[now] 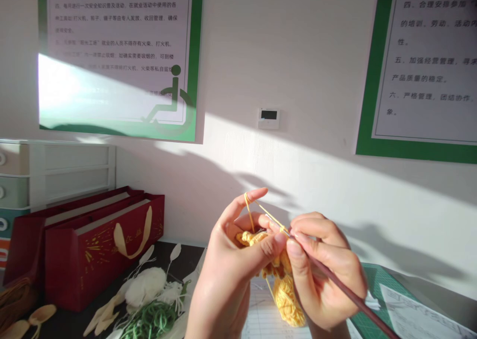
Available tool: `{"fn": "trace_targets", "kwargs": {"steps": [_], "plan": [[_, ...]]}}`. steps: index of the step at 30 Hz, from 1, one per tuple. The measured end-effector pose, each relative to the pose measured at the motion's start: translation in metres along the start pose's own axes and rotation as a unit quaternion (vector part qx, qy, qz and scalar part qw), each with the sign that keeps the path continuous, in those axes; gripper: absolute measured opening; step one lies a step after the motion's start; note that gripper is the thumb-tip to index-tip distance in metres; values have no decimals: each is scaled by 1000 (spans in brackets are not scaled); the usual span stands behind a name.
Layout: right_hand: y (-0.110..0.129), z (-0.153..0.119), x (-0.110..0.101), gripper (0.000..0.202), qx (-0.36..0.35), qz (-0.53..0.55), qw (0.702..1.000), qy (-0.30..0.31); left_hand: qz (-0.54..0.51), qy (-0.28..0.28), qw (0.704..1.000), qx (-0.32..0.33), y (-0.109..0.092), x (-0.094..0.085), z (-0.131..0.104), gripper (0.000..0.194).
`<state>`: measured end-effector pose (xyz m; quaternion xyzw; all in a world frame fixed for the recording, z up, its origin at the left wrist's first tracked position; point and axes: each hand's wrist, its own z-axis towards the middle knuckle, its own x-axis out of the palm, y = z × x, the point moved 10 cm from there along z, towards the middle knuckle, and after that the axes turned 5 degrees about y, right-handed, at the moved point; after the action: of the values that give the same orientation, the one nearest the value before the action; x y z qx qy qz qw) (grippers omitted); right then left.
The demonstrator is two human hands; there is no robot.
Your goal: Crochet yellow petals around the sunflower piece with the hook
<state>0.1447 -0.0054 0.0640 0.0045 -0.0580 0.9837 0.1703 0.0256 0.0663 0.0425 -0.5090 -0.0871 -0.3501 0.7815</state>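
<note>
My left hand point(231, 259) pinches a piece of yellow crochet work point(257, 238) between thumb and fingers. Yellow yarn point(246, 200) wraps round its raised index finger and runs taut down to the stitches. In my right hand point(328, 264) is a crochet hook point(346, 292) with a long dark red handle, its tip at a yellow loop beside my left thumb. Below the hands sits a ball of yellow yarn point(287, 301), partly hidden by my right hand. The underside of the crochet work is mostly covered by my fingers.
Dark red gift bags point(100, 249) stand at the left, before a white drawer unit point(74, 165). Near them lie white yarn point(145, 285), green yarn point(151, 321) and pale leaf-shaped pieces point(104, 315). Printed paper point(421, 311) rests on a green cutting mat point(372, 279) at the right.
</note>
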Motion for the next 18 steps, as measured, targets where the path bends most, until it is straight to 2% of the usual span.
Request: {"fn": "trace_targets", "kwargs": {"steps": [3,9,14,16,18], "plan": [[-9,-5,-5,33,27,49,998,-38,-2,2,1000,-12,3,-1,2,72],[6,-4,4,44,-31,-83,996,-12,18,-47,998,38,-5,-5,-1,69],[0,-2,-7,36,-2,24,997,-67,47,-55,995,66,-10,-4,-4,76],[-2,0,-13,28,13,51,994,-91,75,-55,994,66,-11,-5,-3,71],[-8,1,-19,20,58,69,989,-114,103,-51,991,65,-13,-5,-3,65]]}}
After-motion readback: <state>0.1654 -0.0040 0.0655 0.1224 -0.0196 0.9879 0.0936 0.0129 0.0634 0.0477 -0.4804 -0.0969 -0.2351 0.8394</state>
